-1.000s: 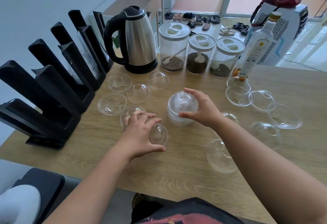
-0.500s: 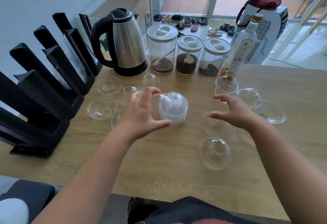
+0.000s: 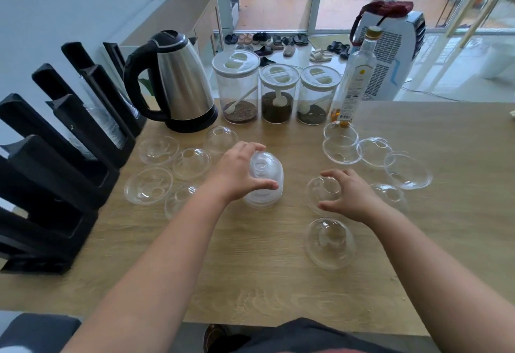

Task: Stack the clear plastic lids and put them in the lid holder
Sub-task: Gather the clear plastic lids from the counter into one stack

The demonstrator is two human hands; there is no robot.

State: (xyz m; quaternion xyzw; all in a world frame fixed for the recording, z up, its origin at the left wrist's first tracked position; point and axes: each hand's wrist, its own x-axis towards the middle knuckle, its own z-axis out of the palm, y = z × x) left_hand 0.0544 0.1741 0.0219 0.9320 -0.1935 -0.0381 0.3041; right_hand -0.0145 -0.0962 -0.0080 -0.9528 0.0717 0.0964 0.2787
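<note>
A stack of clear dome lids point(image 3: 267, 188) stands at the middle of the wooden table point(image 3: 250, 269). My left hand point(image 3: 237, 174) wraps its fingers and thumb around the top of the stack. To the right, my right hand point(image 3: 351, 196) curls over a single dome lid point(image 3: 317, 191), with fingers and thumb at its rim. Another loose lid point(image 3: 330, 242) lies just in front of it. Several more lids lie scattered on the left point(image 3: 147, 185) and on the right point(image 3: 408, 170). The black lid holder point(image 3: 55, 157) runs along the table's left side.
A steel kettle point(image 3: 178, 82) stands at the back left. Beside it are three lidded jars point(image 3: 237, 85) and a glass bottle point(image 3: 354, 79). The holder's back slots contain clear cups. Bare wood lies between the lids and the table's front edge.
My left hand lifted a lid from the left and brought it onto the stack. My right hand left the stack, moved right and closed over a single lid.
</note>
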